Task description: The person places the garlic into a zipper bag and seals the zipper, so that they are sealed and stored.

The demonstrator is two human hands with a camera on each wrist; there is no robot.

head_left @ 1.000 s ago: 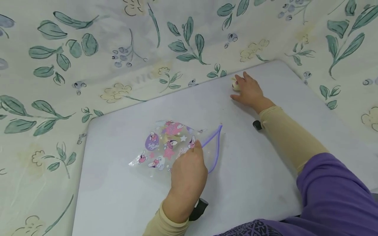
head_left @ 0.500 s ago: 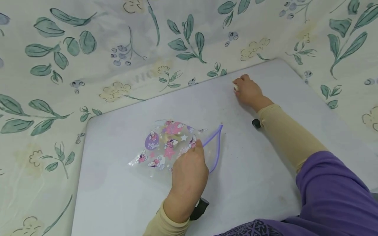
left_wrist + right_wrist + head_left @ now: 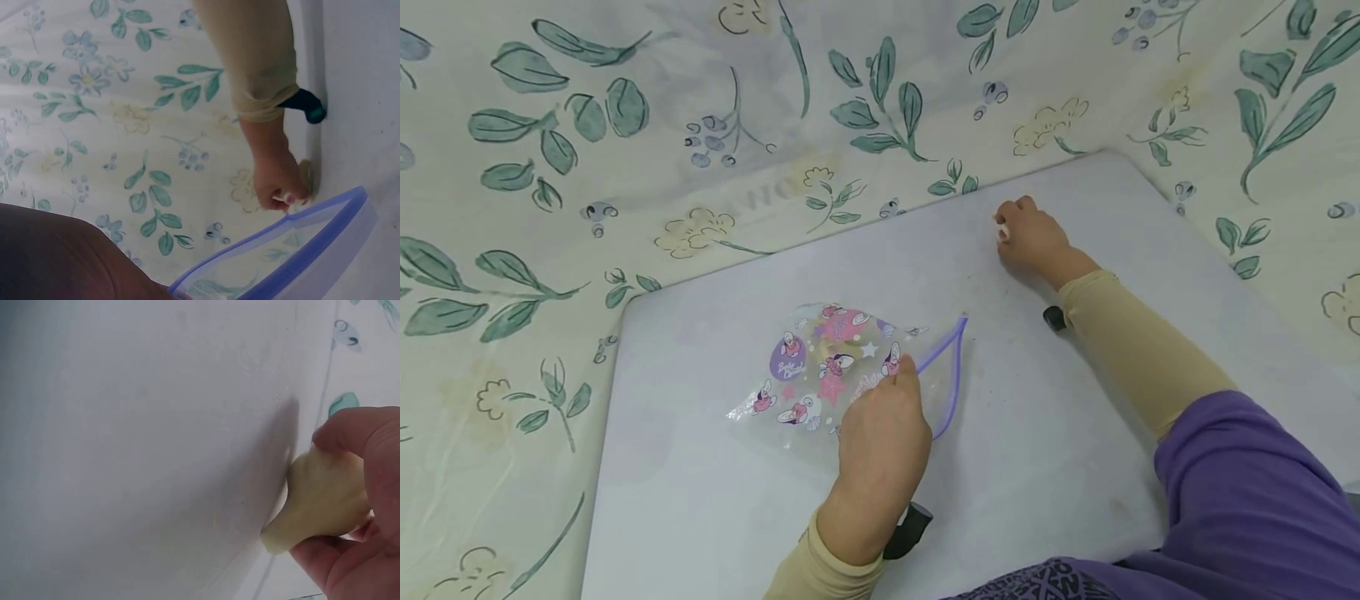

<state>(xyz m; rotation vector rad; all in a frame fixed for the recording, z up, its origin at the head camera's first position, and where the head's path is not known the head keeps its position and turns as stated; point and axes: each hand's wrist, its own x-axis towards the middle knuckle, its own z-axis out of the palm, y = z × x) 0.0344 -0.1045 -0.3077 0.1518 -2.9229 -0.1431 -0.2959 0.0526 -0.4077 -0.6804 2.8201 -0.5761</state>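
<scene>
A clear plastic zip bag point(image 3: 820, 367) printed with pink and purple cartoon figures lies on the white table. My left hand point(image 3: 883, 442) grips it near the mouth, fingertips mostly hidden from the head camera. The purple zip edge point(image 3: 300, 256) gapes in the left wrist view, and something yellowish shows faintly through the printed film. Toward the far edge of the table, my right hand point(image 3: 1030, 237) holds a small pale-yellow, smooth, toy-like piece point(image 3: 325, 494) with stubby projections. In the right wrist view, thumb and fingers pinch it from both sides, close to the tabletop.
The white tabletop point(image 3: 700, 517) meets a hanging floral sheet point(image 3: 760, 125) along its back and sides. Black wrist-worn devices point(image 3: 907, 531) stick out from both wrists. Tiny dark specks dot the table between the bag and the right hand.
The fingers of my right hand have closed from a spread pose round the pale-yellow piece, and the hand has drawn slightly toward me. My left hand and the bag have stayed nearly still.
</scene>
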